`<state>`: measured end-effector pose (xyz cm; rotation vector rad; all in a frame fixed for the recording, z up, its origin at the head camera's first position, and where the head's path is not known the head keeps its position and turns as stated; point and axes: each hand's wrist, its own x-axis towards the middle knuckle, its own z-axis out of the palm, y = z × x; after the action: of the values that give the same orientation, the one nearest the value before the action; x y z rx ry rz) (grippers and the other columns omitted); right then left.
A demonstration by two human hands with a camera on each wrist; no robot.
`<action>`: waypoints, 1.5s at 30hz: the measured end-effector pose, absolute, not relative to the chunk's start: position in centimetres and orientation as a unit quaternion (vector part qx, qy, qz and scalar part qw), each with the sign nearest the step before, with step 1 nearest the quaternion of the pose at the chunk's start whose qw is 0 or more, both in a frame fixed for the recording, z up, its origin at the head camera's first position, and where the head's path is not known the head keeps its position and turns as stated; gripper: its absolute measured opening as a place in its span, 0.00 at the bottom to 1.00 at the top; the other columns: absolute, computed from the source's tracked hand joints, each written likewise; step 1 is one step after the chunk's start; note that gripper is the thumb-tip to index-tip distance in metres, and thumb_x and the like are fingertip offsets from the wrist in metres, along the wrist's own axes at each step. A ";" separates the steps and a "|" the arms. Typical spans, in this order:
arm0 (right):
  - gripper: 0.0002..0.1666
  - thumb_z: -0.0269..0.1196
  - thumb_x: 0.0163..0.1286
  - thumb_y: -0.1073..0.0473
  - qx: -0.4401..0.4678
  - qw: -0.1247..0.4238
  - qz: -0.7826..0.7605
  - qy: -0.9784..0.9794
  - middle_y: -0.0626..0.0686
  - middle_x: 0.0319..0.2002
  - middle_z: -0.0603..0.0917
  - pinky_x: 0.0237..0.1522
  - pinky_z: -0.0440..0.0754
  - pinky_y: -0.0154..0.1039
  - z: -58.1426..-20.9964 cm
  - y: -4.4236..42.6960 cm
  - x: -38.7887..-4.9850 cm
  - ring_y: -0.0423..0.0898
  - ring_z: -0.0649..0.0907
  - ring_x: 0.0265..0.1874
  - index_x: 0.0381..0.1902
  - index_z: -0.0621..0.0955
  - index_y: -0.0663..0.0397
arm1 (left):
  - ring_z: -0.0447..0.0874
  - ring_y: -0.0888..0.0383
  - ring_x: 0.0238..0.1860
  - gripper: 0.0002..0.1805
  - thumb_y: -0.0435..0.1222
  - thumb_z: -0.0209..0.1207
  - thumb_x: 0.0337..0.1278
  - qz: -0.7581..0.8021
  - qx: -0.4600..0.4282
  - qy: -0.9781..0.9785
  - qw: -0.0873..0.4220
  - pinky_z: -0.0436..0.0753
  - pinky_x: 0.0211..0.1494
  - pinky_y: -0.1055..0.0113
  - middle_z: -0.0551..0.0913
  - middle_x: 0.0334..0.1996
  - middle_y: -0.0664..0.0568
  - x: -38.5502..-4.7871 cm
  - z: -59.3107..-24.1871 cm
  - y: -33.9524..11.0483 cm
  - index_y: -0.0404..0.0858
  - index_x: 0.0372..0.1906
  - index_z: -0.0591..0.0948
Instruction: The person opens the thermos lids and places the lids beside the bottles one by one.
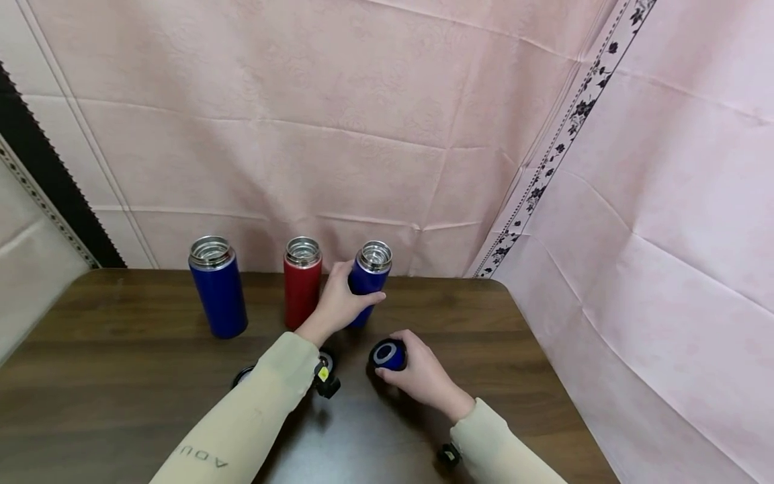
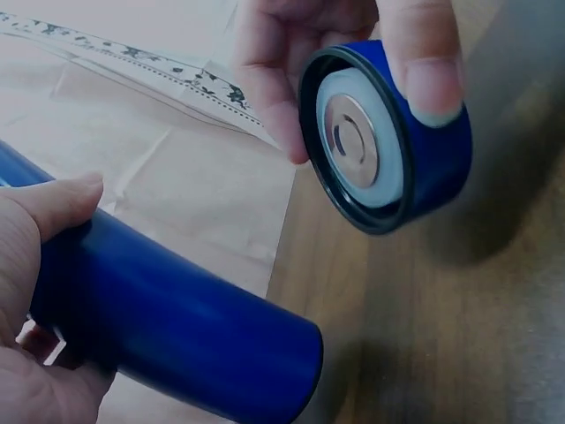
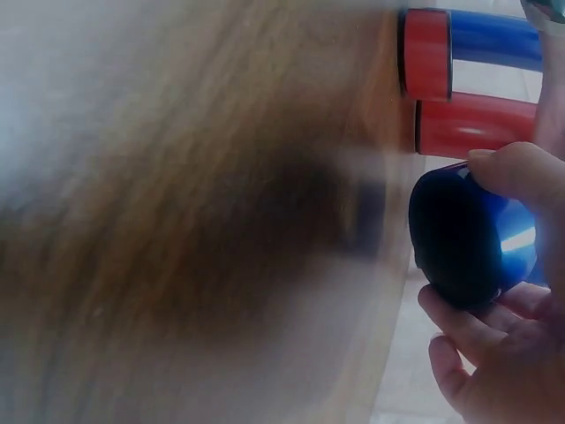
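Note:
My left hand [image 1: 338, 299] grips an uncapped blue bottle [image 1: 367, 275] with a silver rim, thumb across its front. Between the thumb and fingers of my right hand [image 1: 423, 370] is a blue lid [image 1: 389, 355], with its pale inner side turned up toward the head camera. That inner side, with a round metal centre, also shows in the left wrist view on the lid [image 2: 353, 141]. The lid is apart from the bottle, in front of it. Left of my left hand stands an uncapped red bottle [image 1: 301, 296].
Another uncapped blue bottle [image 1: 219, 302] stands farther left. Near my left forearm are two partly hidden lids; a red lid [image 3: 427, 55] shows in the right wrist view. The wooden table [image 1: 121, 376] ends at a pink cloth [image 1: 363, 134] behind.

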<state>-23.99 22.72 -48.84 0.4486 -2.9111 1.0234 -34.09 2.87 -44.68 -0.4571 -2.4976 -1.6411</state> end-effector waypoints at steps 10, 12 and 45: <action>0.38 0.73 0.55 0.43 0.155 -0.030 0.315 -0.936 0.47 0.48 0.78 0.50 0.78 0.41 -49.5 21.8 -25.4 0.41 0.78 0.46 0.57 0.72 0.52 | 0.73 0.52 0.57 0.48 0.59 0.71 0.40 -0.525 -0.160 -0.835 0.031 0.71 0.62 0.46 0.73 0.56 0.51 -35.9 -45.5 3.1 0.45 0.68 0.68; 0.36 0.74 0.54 0.46 0.173 -0.039 0.280 -0.943 0.47 0.47 0.78 0.50 0.78 0.41 -49.6 21.9 -25.6 0.41 0.78 0.45 0.56 0.73 0.54 | 0.73 0.51 0.58 0.50 0.61 0.70 0.40 -0.527 -0.147 -0.836 0.032 0.71 0.62 0.46 0.73 0.56 0.51 -36.1 -45.7 2.9 0.45 0.69 0.67; 0.38 0.76 0.51 0.44 0.134 -0.060 0.103 -0.984 0.52 0.46 0.80 0.52 0.74 0.51 -48.4 19.7 -26.1 0.51 0.76 0.44 0.55 0.75 0.54 | 0.66 0.45 0.66 0.49 0.55 0.68 0.50 -0.539 -0.106 -0.835 -0.014 0.66 0.64 0.40 0.64 0.67 0.47 -36.1 -46.3 3.8 0.49 0.75 0.57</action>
<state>-26.15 19.66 -48.39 0.4383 -3.2151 0.3375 -36.08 3.83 -46.30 -0.3355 -2.6476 -1.7093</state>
